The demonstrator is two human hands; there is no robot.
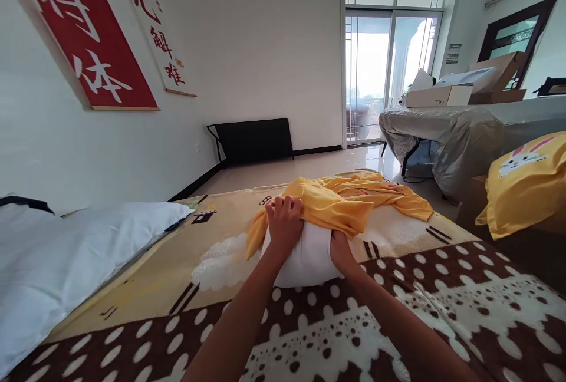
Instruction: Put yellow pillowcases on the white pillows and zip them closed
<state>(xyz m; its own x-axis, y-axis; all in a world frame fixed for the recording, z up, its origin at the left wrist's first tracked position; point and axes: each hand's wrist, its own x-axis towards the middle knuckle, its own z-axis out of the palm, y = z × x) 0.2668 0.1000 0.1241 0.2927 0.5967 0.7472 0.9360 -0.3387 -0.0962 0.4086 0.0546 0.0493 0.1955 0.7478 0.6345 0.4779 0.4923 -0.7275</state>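
A white pillow [309,255] lies on a patterned blanket [336,335], half inside a yellow pillowcase [349,202]. My left hand [283,223] grips the pillowcase's open edge on top of the pillow. My right hand [341,250] grips the same edge at the pillow's right side, fingers tucked under the yellow cloth. The rest of the pillowcase trails away, crumpled, toward the far right of the blanket.
A bare white pillow [66,258] lies at the left. A pillow in a yellow rabbit-print case [526,184] sits at the right. Behind it stands a table under a grey cover [464,131] with cardboard boxes [469,90]. A black folded frame [254,140] leans on the wall.
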